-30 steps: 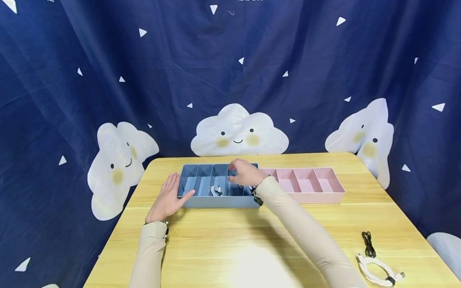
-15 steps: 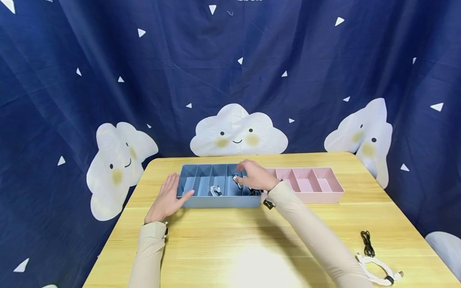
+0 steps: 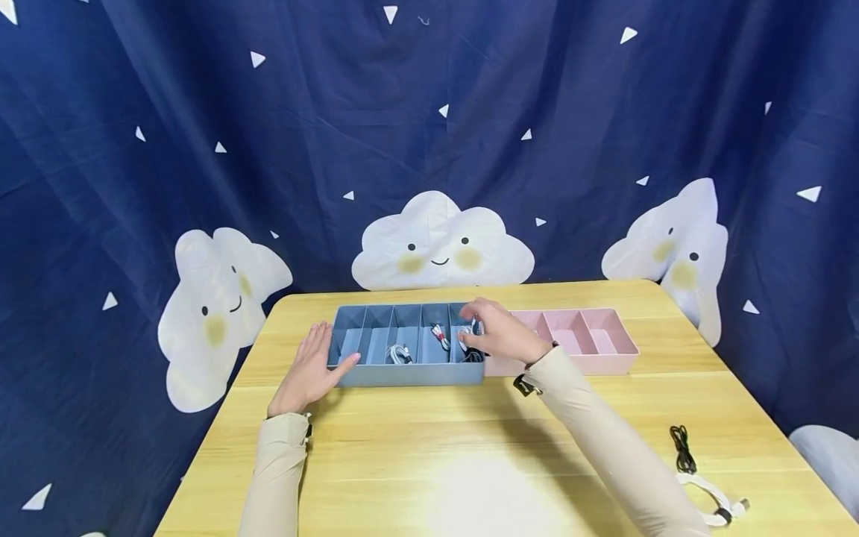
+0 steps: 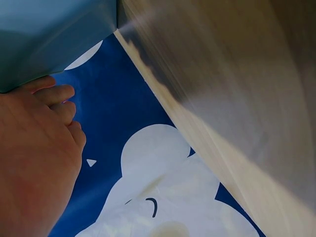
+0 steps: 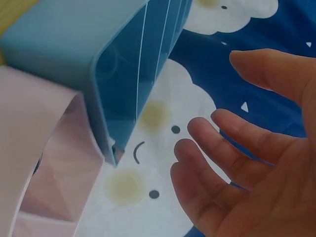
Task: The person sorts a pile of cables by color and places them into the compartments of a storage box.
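A blue divided organizer box (image 3: 409, 375) stands near the table's back edge. My left hand (image 3: 310, 371) rests with straight fingers along its left end, thumb over the front rim. My right hand (image 3: 499, 333) hovers over the rightmost compartment, its fingers spread and relaxed with nothing between them, as the right wrist view also shows for the hand (image 5: 247, 168). A coiled white cable (image 3: 400, 354) lies in the third compartment from the left. One compartment further right holds a white cable with a red part (image 3: 441, 337). Dark cable (image 3: 473, 356) lies under the right hand, partly hidden.
A pink divided box (image 3: 570, 365) adjoins the blue one on the right, partly covered by my right arm. At the table's right front lie a bundled black cable (image 3: 683, 450) and a thick white cable (image 3: 711, 492). A blue curtain (image 3: 443, 149) hangs behind.
My right hand has moved right, from over the fourth compartment to the rightmost one, uncovering the white cable with the red part. The left hand has stayed at the box's left end.
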`<state>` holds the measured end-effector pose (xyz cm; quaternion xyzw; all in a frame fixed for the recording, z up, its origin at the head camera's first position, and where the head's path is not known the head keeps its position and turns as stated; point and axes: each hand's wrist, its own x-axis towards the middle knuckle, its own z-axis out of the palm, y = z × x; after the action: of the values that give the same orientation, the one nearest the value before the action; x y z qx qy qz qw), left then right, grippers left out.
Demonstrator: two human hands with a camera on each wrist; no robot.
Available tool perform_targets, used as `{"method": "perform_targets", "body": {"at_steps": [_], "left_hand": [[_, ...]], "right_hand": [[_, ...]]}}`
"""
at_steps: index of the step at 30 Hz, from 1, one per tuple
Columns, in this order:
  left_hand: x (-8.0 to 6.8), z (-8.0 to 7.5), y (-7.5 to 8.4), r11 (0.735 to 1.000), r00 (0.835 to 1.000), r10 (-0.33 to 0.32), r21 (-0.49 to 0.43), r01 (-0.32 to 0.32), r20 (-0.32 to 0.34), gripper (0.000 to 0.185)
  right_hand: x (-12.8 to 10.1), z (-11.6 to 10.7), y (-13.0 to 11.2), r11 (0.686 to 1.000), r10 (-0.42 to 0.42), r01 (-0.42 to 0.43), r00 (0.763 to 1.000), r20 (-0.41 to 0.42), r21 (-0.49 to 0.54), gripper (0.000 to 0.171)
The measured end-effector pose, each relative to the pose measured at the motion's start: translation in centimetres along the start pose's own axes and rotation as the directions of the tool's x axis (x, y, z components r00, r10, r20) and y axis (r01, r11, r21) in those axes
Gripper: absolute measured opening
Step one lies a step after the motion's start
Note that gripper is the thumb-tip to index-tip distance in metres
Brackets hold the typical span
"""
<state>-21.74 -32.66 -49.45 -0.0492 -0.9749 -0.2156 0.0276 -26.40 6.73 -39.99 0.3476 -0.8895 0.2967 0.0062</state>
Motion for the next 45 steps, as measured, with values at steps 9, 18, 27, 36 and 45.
{"method": "perform_targets", "body": {"at_steps": [9,18,27,36,45], "left_hand": [[-0.1,0.0,-0.1,1.000,1.000,-0.003,0.007,0.003,0.006,0.109],[0.0,0.1,-0.2,1.000,1.000,0.001,0.008,-0.001,-0.002,0.109],[0.1,0.1,-0.3,1.000,1.000,0.000,0.005,0.000,0.005,0.110],[0.2,0.2,-0.4,1.000,1.000,-0.004,-0.002,0.004,0.000,0.109],[0.2,0.2,-0.4,1.000,1.000,0.004,-0.013,-0.004,0.002,0.109]], "right_hand": [[-2.7,-1.5,1.1,0.999,0.052,-0.052,0.997,-0.054,0.004,0.040],[-4.9,-2.6,2.6,0.998,0.055,-0.057,0.993,-0.107,-0.014,0.033],[-7.4,-3.9,3.7,0.996,0.084,-0.081,0.987,-0.140,0.026,0.033],[-10.2,-5.0,4.8,0.993,0.112,-0.114,0.978,-0.178,-0.002,0.036],[-13.3,-6.0,5.9,0.991,0.116,-0.128,0.964,-0.240,-0.031,0.033]]}}
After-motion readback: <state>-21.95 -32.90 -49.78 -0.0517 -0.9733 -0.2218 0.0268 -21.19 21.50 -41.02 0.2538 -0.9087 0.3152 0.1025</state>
